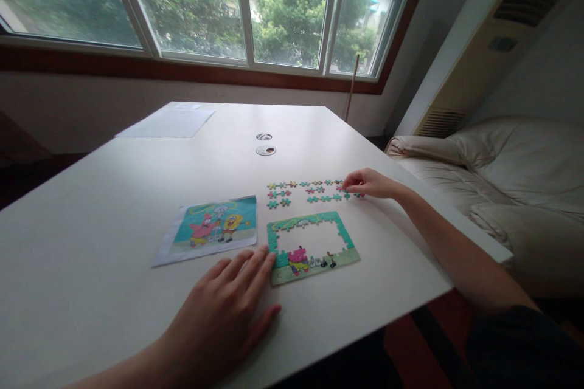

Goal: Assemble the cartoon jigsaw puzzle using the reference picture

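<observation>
My left hand lies flat on the table with its fingers stretched out, fingertips at the left edge of a partly assembled jigsaw puzzle. The puzzle has a complete-looking border, a pink and green figure at lower left and a bare middle. Beyond it, loose jigsaw pieces are laid out in rows. My right hand is over the right end of these rows, thumb and forefinger pinched at a pink puzzle piece. Left of the puzzle is a printed cartoon picture on paper.
Two round items sit farther back on the white table. Paper sheets lie at the far left corner. A cream sofa and a tall floor-standing unit are at the right. Windows line the far wall.
</observation>
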Tool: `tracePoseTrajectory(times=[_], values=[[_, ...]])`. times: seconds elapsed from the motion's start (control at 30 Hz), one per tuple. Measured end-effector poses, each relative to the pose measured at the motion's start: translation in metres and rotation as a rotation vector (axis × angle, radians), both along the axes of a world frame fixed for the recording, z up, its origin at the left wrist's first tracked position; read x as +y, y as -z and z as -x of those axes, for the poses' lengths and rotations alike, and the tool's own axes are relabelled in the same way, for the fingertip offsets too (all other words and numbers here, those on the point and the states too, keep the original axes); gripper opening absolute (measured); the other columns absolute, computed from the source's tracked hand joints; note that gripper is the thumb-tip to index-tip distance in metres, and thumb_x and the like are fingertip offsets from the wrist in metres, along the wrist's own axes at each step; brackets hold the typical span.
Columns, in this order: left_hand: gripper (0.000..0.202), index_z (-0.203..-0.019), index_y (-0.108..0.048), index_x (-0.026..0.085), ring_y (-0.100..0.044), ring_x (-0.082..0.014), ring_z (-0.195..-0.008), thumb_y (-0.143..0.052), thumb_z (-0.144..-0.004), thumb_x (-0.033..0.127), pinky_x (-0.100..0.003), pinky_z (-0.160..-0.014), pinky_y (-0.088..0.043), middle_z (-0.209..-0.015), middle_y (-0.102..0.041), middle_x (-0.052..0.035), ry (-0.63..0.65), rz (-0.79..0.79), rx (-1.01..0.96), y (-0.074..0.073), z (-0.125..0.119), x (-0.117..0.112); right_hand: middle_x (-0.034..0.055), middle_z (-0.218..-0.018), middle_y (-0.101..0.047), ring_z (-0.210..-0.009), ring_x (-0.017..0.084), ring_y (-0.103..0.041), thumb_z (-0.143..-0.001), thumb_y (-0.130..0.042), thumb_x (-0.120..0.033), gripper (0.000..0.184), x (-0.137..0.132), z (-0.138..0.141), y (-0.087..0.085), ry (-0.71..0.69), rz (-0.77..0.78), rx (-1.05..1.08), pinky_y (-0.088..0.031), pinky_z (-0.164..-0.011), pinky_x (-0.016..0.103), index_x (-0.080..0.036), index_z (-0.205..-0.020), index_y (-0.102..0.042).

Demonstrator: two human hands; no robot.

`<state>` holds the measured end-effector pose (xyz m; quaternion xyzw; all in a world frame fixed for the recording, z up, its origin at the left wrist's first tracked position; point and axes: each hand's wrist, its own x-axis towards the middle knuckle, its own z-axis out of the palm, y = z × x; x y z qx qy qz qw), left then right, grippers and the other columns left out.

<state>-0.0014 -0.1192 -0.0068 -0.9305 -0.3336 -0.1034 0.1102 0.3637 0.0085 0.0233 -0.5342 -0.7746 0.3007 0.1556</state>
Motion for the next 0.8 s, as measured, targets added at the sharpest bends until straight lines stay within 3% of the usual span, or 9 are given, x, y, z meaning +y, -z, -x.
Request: tracePoseTrajectory(times=[0.23, 0.63, 0.8], values=[[0.047, -0.122, -0.052, 0.016, -0.052, -0.0273, -0.108, -0.042, -0.086, 0.044, -0.038, -0.088, -0.042, -0.126, -0.051, -0.0120, 0.006, 0.003, -0.012, -0.001, -0.001, 0.000, 0.0016, -0.072, -0.066, -0.058, 0.010, -0.049, -0.073, -0.054, -0.028, 0.022, 0.000, 0.006, 0.002, 0.010, -0.191, -0.182, -0.037, -0.059, 0.022, -0.016, -0.085, -0.068], [0.048, -0.123, -0.050, 0.016, -0.051, -0.0276, -0.108, -0.041, -0.086, 0.044, -0.038, -0.088, -0.041, -0.127, -0.051, -0.0115, -0.004, 0.002, -0.019, -0.001, -0.001, -0.001, 0.0035, -0.082, -0.067, -0.071, 0.015, -0.057, -0.072, -0.057, -0.023, 0.013, -0.004, 0.014, 0.004, -0.005, -0.328, -0.271, -0.040, -0.067, 0.024, -0.018, -0.080, -0.066], [0.048, -0.123, -0.050, 0.015, -0.051, -0.0278, -0.108, -0.040, -0.086, 0.044, -0.039, -0.087, -0.041, -0.127, -0.051, -0.0120, -0.008, -0.007, 0.032, -0.001, -0.001, -0.002, 0.0057, -0.088, -0.064, -0.072, 0.014, -0.057, -0.078, -0.053, -0.026, 0.017, -0.013, 0.031, 0.002, -0.046, -0.411, -0.216, -0.041, -0.068, 0.024, -0.018, -0.085, -0.066]])
